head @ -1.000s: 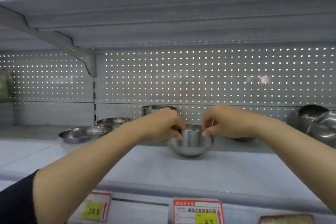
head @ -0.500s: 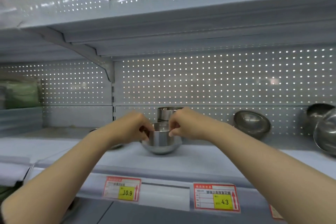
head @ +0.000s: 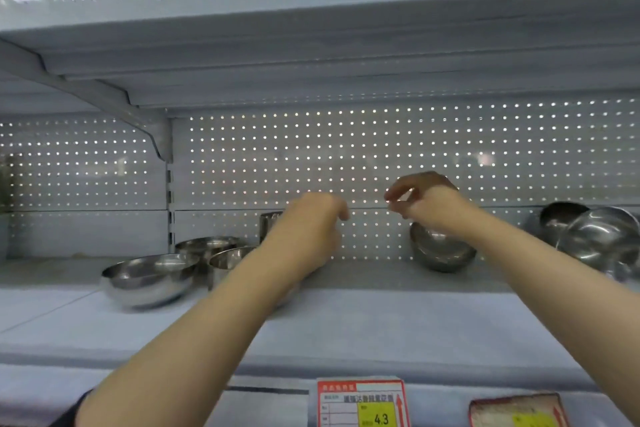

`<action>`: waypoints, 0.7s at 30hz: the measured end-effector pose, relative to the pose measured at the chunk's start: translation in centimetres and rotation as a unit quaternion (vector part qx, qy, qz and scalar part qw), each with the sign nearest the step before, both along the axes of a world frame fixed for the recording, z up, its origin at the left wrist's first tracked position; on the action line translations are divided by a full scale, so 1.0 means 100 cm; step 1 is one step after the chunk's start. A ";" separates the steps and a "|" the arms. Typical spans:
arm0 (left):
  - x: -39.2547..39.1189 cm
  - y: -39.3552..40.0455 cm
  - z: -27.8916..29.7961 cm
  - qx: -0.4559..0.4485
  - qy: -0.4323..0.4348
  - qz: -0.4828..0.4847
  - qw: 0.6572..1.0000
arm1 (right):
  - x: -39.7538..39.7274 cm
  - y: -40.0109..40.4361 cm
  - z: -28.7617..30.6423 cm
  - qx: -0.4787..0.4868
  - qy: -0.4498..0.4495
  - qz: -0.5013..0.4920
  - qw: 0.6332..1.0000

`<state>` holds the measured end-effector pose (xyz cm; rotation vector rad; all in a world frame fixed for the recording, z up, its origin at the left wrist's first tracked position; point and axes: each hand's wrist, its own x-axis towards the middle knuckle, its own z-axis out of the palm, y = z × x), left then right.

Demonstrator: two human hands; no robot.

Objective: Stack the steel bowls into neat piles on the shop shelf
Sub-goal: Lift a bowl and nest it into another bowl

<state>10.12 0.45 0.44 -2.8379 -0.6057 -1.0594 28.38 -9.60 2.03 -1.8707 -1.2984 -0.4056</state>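
On the grey shelf [head: 381, 315] a wide steel bowl [head: 149, 276] stands at the left, with a second bowl [head: 206, 246] behind it. A small deep bowl [head: 227, 262] beside them is partly hidden by my left forearm. A tall steel cup [head: 269, 224] stands at the back. My left hand [head: 311, 229] hovers above the shelf, loosely curled and holding nothing. My right hand [head: 422, 198] is raised with its fingers apart, just above a bowl [head: 443, 251] that leans tilted against the back panel.
More steel bowls [head: 602, 243] lean together at the far right, one [head: 561, 218] behind the other. The upper shelf [head: 311, 45] hangs low overhead, with a bracket [head: 152, 135] at the left. Price tags [head: 362, 404] line the front edge.
Both hands have let go of the small deep bowl, which now stands at the left behind my forearm. The hands have risen, and the right one has gone over the tilted bowl.
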 end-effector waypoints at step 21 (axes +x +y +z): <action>0.207 -0.011 -0.066 -0.059 0.222 -0.008 0.973 | 0.132 -0.018 -0.078 -0.257 -0.067 -0.208 0.941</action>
